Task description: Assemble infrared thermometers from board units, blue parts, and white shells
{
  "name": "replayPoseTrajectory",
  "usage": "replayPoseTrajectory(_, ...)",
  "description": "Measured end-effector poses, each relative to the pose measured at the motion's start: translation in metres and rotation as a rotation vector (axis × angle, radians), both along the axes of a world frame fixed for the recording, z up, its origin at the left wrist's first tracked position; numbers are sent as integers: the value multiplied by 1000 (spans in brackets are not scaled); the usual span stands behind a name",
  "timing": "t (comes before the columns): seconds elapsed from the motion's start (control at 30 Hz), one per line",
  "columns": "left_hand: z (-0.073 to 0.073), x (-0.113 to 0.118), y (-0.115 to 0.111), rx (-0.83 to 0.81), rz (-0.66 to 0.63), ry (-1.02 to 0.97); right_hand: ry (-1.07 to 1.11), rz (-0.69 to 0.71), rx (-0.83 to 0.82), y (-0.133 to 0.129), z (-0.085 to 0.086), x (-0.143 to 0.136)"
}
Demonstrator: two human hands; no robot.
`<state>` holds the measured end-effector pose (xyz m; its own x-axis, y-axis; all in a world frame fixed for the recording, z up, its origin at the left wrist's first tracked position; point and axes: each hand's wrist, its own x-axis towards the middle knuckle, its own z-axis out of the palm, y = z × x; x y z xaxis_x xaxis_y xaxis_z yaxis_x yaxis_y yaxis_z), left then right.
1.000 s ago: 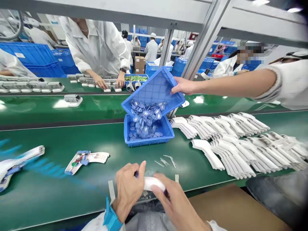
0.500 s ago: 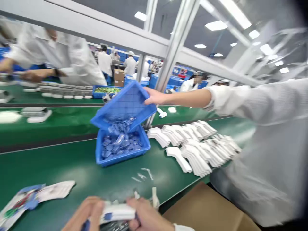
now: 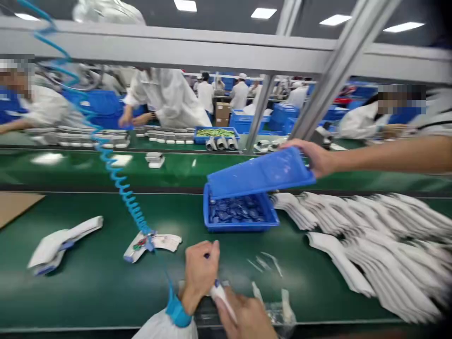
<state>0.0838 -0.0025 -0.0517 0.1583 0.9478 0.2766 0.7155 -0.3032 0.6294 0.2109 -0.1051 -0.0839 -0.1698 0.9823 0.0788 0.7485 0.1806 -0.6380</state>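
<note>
The person's left hand [image 3: 201, 266], wearing a bright blue fabric wrist strap [image 3: 179, 308], is closed in a fist around one end of a slim white plastic piece with dark blue parts [image 3: 223, 297], while the right hand [image 3: 250, 318] grips its other end, fingers along the side; the two hands are close together. The piece is held low, over the near edge of the long dark green desk [image 3: 106, 294], and the hands hide much of it, so its exact state cannot be told. The step in hand looks to be working on this piece between both hands; the next move seems to call for a firm hold at both ends and careful alignment of whatever parts meet under the fingers. Ahead, a co-worker's hand [image 3: 312, 157] holds a tilted blue plastic tray [image 3: 261, 172] over a second blue plastic bin [image 3: 242, 227] of small flat blue pieces [image 3: 235, 209]. To the left lie an open white shell with blue trim and coloured wires [image 3: 165, 241] and a white handle-shaped housing with blue edging [image 3: 58, 248]; to the right are rows of curved white plastic shells [image 3: 381, 263]. Thin clear strips [image 3: 271, 263] lie just beyond the right hand.
</note>
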Motion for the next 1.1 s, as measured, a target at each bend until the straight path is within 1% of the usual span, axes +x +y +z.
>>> replayPoseTrajectory(0.03, 1, -4, -1, 5, -49, 37, 13, -9, 39, 7, -7, 0)
replayPoseTrajectory(0.07, 2, -12, -4, -12, -107, 87, 36, -37, 80, 11, -10, 2)
replayPoseTrajectory(0.1, 4, -23, -9, -45, -155, 145, 81, -76, 102, 13, -10, 6)
replayPoseTrajectory(0.17, 13, -52, -15, -156, -202, 250, 181, -145, 93, 10, 1, 20)
replayPoseTrajectory(0.2, 19, -71, -13, -221, -157, 272, 225, -180, 74, 6, 9, 28)
replayPoseTrajectory(0.23, 27, -90, -7, -277, -81, 256, 262, -215, 46, 3, 17, 37)
replayPoseTrajectory(0.27, 36, -108, 4, -321, -15, 209, 290, -243, 8, 0, 24, 45)
replayPoseTrajectory(0.3, 45, -125, 20, -366, 67, 151, 308, -262, -30, -2, 30, 52)
replayPoseTrajectory(0.33, 55, -137, 39, -411, 187, 116, 316, -274, -57, -3, 33, 58)
replayPoseTrajectory(0.4, 74, -150, 84, -454, 413, 64, 316, -249, -97, -2, 34, 63)
replayPoseTrajectory(0.43, 82, -151, 107, -422, 461, 48, 310, -212, -112, 0, 32, 62)
replayPoseTrajectory(0.5, 94, -144, 151, -375, 511, 9, 289, -160, -107, 5, 26, 53)
replayPoseTrajectory(0.57, 99, -135, 188, -337, 505, -48, 266, -158, -75, 8, 19, 39)
replayPoseTrajectory(0.6, 100, -133, 201, -324, 491, -61, 260, -178, -53, 9, 17, 33)
replayPoseTrajectory(0.63, 99, -133, 210, -317, 481, -62, 255, -202, -36, 8, 16, 30)
replayPoseTrajectory(0.67, 98, -135, 214, -313, 469, -51, 251, -216, -36, 7, 16, 28)
replayPoseTrajectory(0.7, 95, -141, 213, -315, 456, -28, 243, -212, -52, 6, 16, 29)
replayPoseTrajectory(0.77, 89, -158, 195, -331, 425, 34, 210, -177, -107, 5, 17, 38)
replayPoseTrajectory(0.8, 84, -168, 180, -347, 405, 67, 188, -157, -131, 5, 17, 43)
replayPoseTrajectory(0.87, 71, -184, 143, -402, 367, 115, 146, -127, -154, 8, 18, 50)
replayPoseTrajectory(0.93, 54, -190, 102, -465, 340, 124, 128, -121, -123, 16, 21, 46)
replayPoseTrajectory(1.0, 38, -184, 64, -496, 315, 87, 144, -101, -51, 27, 29, 32)
replayPoseTrajectory(1.07, 27, -166, 33, -511, 268, 14, 188, -56, 40, 40, 44, 11)
replayPoseTrajectory(1.1, 24, -153, 20, -521, 225, -51, 212, -31, 77, 47, 53, 2)
